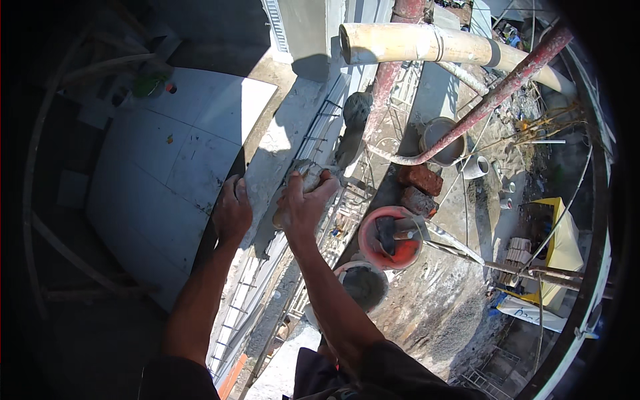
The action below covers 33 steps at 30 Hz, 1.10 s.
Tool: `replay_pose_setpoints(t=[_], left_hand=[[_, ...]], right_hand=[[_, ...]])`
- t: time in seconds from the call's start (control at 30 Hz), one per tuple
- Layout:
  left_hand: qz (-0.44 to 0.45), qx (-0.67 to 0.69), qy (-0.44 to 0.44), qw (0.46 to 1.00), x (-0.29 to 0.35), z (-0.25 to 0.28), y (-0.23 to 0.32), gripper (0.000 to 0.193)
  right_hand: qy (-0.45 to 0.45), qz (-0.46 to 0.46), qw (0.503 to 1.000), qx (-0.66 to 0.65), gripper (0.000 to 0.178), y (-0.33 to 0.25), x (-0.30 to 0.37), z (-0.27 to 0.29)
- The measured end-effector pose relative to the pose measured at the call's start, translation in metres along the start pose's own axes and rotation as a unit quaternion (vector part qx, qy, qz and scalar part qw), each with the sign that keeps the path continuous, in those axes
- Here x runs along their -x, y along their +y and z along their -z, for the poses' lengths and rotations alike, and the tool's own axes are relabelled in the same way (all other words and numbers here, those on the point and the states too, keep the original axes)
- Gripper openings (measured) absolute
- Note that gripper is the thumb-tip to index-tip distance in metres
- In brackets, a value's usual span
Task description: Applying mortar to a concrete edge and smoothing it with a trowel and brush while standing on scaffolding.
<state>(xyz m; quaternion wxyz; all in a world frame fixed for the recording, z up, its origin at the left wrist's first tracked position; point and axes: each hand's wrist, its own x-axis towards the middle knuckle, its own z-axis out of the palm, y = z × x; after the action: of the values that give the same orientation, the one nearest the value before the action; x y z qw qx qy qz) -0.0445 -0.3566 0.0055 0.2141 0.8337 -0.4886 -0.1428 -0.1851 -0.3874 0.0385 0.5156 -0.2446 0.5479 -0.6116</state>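
My right hand (308,203) is closed round a pale, mortar-smeared block (310,175) at the top of a narrow wall. Its thumb and fingers grip the block's sides, and the palm hides much of it. To the left, my left hand (233,212) is at the wall's inner edge with its fingers bent and a little apart. Nothing shows in that hand. Along the wall top (277,190) run thin steel bars (320,123), with grey mortar around them.
Right of the wall stand a red bucket (415,253) with a tool in it, a bucket of grey mix (377,287) and red bricks (421,179). A rusty red pole (493,100) and a bamboo pole (460,48) cross above. White panels (153,153) lie left.
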Motion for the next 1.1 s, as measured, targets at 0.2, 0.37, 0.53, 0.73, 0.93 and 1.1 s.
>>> replay_pose_setpoints(t=[0.2,0.37,0.53,0.73,0.93,1.1], left_hand=[[0.019,0.000,-0.010,1.000,0.000,0.005,-0.012,0.043],[0.012,0.000,-0.020,1.000,0.001,0.008,-0.003,0.042],[0.015,-0.007,-0.017,1.000,0.002,0.013,-0.006,0.042],[0.001,-0.003,-0.003,1.000,0.002,0.007,-0.001,0.041],[0.015,-0.008,-0.021,1.000,0.001,0.012,-0.006,0.043],[0.012,0.000,-0.024,1.000,0.001,0.011,-0.002,0.043]], right_hand=[[-0.053,-0.142,0.988,0.016,0.052,-0.026,-0.023,-0.018],[-0.104,-0.158,0.979,-0.072,0.039,-0.034,-0.052,0.032],[-0.160,-0.271,0.948,-0.044,0.038,-0.057,-0.109,0.065],[-0.283,-0.361,0.888,-0.043,0.029,-0.049,-0.180,0.077],[-0.240,-0.346,0.905,0.061,0.027,-0.046,-0.123,0.069],[-0.243,-0.282,0.926,0.059,0.029,-0.046,-0.087,0.065]])
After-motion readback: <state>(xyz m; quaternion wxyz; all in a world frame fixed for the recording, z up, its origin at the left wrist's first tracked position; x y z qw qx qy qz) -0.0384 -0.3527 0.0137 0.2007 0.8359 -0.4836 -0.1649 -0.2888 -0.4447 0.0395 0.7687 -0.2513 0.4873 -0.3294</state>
